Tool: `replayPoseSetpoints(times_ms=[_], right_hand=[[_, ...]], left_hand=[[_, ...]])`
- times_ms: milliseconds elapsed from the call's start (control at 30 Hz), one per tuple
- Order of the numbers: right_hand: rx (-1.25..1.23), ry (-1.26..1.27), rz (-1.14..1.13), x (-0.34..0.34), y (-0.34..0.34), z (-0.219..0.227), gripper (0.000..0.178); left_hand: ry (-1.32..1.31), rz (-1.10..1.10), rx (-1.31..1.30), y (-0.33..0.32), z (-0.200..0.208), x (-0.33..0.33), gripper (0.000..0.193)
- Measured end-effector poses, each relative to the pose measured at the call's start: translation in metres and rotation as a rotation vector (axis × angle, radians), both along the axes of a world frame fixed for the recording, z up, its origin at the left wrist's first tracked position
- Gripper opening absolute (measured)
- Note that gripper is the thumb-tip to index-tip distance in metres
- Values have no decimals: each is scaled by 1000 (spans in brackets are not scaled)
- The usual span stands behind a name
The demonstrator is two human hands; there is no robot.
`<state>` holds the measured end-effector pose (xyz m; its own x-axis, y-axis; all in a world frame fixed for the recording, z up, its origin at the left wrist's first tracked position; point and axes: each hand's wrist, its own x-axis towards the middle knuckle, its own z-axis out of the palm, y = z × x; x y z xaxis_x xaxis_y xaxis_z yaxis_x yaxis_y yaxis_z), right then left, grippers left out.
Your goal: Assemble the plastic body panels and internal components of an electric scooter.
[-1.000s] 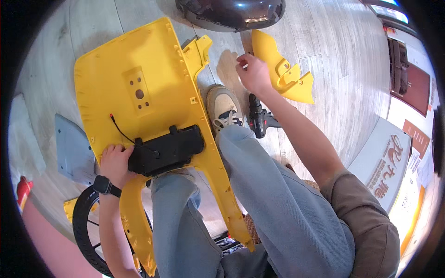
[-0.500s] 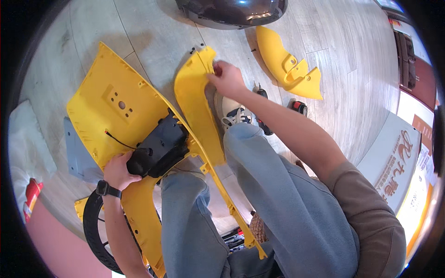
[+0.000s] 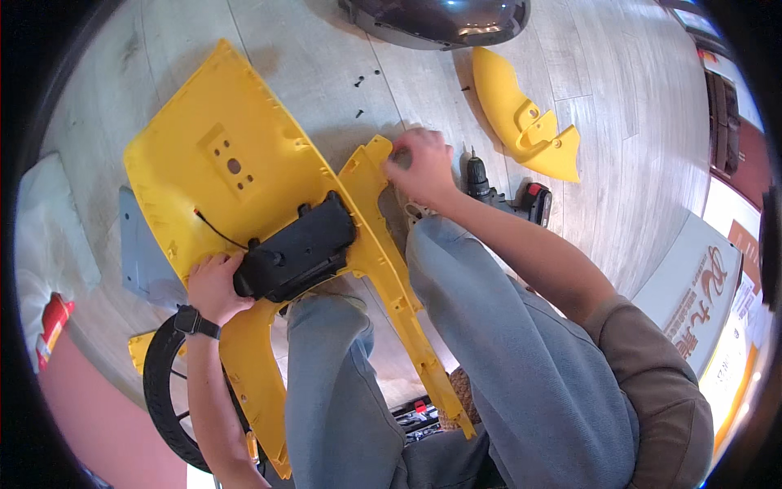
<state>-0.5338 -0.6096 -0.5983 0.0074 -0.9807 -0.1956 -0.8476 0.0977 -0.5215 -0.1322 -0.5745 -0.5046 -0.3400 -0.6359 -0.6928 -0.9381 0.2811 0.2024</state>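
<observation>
A large yellow plastic panel (image 3: 183, 143) lies tilted across my knees, its ribbed inner side up. Fixed to its middle is a black plastic housing (image 3: 297, 251) with a short black cable (image 3: 218, 229). My left hand (image 3: 218, 289), wearing a watch, grips the panel's edge at the housing's left end, fingers touching the black plastic. At the far end of a narrower yellow panel (image 3: 368, 186), my right hand (image 3: 422, 167) is closed on its edge. That strip lies along the large panel's right side, its lower part hidden beneath or behind it.
Several small black screws (image 3: 360, 81) lie on the wood-look floor. A curved yellow part (image 3: 513, 106) and a cordless drill (image 3: 489, 186) are at the right. A glossy dark shell (image 3: 440, 20) sits at the top, a black tire (image 3: 163, 399) lower left, a grey box (image 3: 688, 285) far right.
My right hand has drawn the narrow panel toward me, against the large panel's right side. The large panel has shifted slightly right, and its top has moved up. More of the drill shows.
</observation>
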Motion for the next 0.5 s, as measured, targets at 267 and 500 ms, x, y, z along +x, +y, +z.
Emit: replayPoseSetpoints(times_ms=[267, 500], right_hand=[[-57, -20, 224, 4, -81, -28, 27], [50, 125, 712, 24, -118, -32, 22]], left_hand=[[-31, 20, 13, 1, 0, -5, 76], [-102, -55, 23, 1, 3, -11, 81]])
